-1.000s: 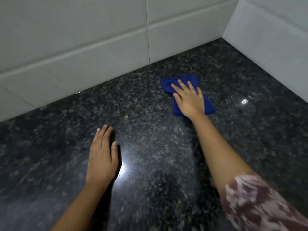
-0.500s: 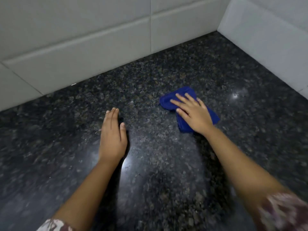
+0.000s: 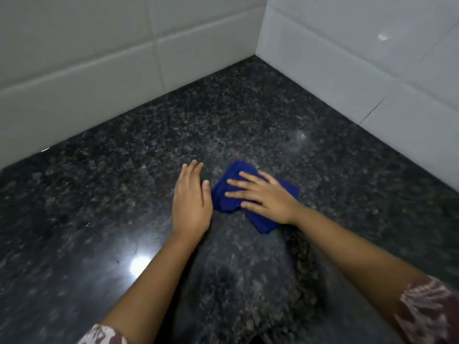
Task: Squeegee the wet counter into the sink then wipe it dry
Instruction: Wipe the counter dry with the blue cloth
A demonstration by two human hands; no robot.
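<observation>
A dark speckled granite counter (image 3: 129,219) runs back into a corner where two walls of white tiles (image 3: 82,70) meet, and its polished face throws back a bright spot of light near the left forearm. The right hand (image 3: 265,194) lies flat on a crumpled blue cloth (image 3: 228,194), fingers straight and spread, pointing left, pressing the cloth down onto the stone; nothing is curled round it or pinched. The cloth sits near the middle of the counter, well out from both walls, with its folds showing past the fingertips on the left and below the wrist on the right. The left hand (image 3: 191,199) rests palm down on the bare counter just beside the cloth, fingers straight and held together, pointing away from the person, the thumb almost touching the cloth's left edge. The two hands are close side by side but apart. A patterned maroon and white sleeve (image 3: 424,311) covers the right arm at the lower right, with a strip of the same fabric at the bottom edge on the left arm
</observation>
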